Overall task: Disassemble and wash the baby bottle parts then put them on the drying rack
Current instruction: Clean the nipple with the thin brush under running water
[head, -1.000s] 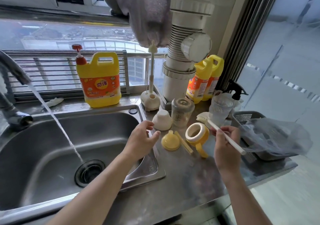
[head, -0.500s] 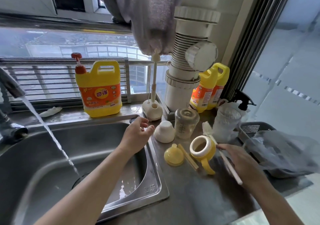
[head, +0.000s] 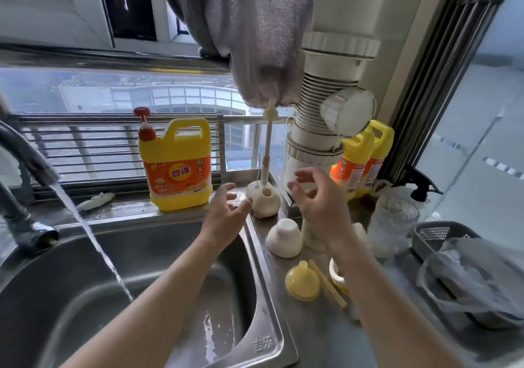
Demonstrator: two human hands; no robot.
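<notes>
Fingers of left hand point(head: 224, 215) and right hand point(head: 321, 207) spread loosely, both empty.

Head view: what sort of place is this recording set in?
Most likely a home kitchen by a window: a stainless steel sink under a running tap, a yellow dish-soap jug on the ledge, and baby bottle parts on the steel counter.

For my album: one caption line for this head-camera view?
Left hand and right hand, both empty, hover near the cream stand beside the sink, tap running.
</notes>
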